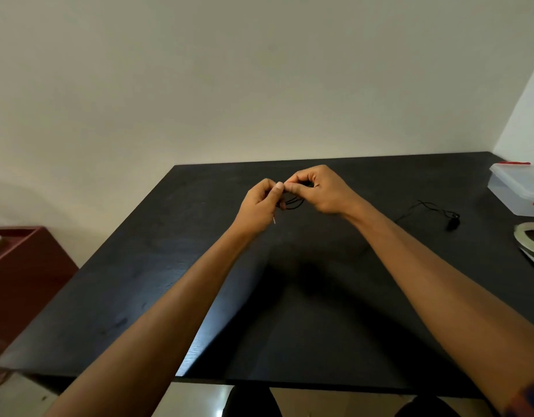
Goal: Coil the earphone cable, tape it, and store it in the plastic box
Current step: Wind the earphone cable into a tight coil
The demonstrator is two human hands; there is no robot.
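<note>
While left hand (259, 206) and right hand (323, 191) fingers (299, 177) pinch the earphone cable (293, 203), lidded plastic box (512, 188) well apart, contents unclear.

No legible txt, labels, brands or nos. anywhere. Box (512, 191) at table's right edge: clear plastic, no print readable. Tape (529, 226) near it: no markings readable.
</note>
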